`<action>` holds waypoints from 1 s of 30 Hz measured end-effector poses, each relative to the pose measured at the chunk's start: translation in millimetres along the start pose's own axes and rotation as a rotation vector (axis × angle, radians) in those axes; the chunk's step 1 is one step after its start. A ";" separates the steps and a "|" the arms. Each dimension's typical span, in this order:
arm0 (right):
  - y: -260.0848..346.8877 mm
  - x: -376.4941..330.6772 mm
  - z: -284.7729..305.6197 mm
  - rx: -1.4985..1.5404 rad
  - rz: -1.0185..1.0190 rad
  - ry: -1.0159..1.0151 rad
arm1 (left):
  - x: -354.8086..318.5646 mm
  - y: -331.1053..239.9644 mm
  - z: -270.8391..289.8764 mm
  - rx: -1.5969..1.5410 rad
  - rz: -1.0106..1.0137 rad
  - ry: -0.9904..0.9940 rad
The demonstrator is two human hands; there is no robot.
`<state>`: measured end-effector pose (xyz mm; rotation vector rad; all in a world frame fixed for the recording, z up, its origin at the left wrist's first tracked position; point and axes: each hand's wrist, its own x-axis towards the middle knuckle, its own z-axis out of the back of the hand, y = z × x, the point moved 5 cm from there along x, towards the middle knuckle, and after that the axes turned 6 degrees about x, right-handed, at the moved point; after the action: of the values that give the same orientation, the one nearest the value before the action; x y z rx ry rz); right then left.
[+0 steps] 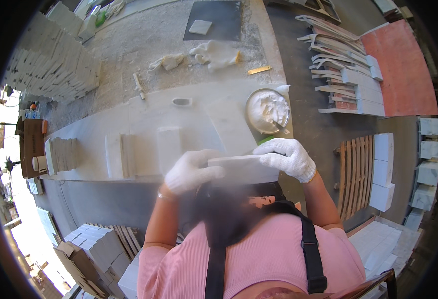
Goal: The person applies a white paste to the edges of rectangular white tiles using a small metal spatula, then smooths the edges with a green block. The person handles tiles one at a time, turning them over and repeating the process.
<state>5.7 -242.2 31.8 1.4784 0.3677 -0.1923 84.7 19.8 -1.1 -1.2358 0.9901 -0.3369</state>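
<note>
A white stone tile (244,172) is held level between my two gloved hands at the table's near edge. My left hand (193,172), in a white knit glove, grips its left end with thumb and fingers. On its right end, my right hand (289,158) is closed in a matching glove. Behind that hand stands a round metal bowl (249,115) of white paste, with a putty knife (281,127) stuck in it. Something green (266,140) shows partly beside the right glove. Haze blurs the tile's lower part and the table ahead.
Tile stacks stand on the table at left (62,155) and nearer (119,155). Taller slab stacks (54,65) fill the far left. Spare gloves (214,54), a yellow-handled tool (259,70) and a small oval dish (182,102) lie beyond. Right are a wooden pallet (356,172) and white blocks (382,169).
</note>
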 end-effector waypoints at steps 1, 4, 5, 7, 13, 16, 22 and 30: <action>-1.5 -0.8 0.5 0.035 -0.024 -0.047 | -0.7 3.3 -5.2 -0.028 0.051 0.021; -10.8 -6.5 3.3 0.188 -0.043 -0.139 | -4.7 18.2 -20.7 -0.086 0.199 0.008; -18.0 -9.5 7.0 0.228 -0.089 -0.195 | -5.0 21.9 -27.2 -0.133 0.181 -0.015; -27.7 -15.2 10.0 0.362 -0.059 -0.175 | -7.8 33.1 -39.9 -0.186 0.181 -0.060; -54.3 -37.2 23.0 0.314 -0.021 -0.184 | -8.8 64.1 -81.4 -0.316 0.164 -0.075; -61.3 -50.9 24.4 0.291 0.033 -0.220 | -3.7 77.4 -93.4 -0.327 0.181 -0.065; -75.5 -92.1 19.0 0.209 0.188 -0.320 | 0.4 99.4 -117.2 -0.112 0.110 -0.018; -91.0 -140.8 7.6 0.171 0.430 -0.403 | -15.5 73.5 -137.3 0.316 -0.022 -0.104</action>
<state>-155.9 -271.7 -2.7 1.6070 -0.2986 -0.1734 -51.4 -30.4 -59.7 -0.9676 0.7992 -0.4249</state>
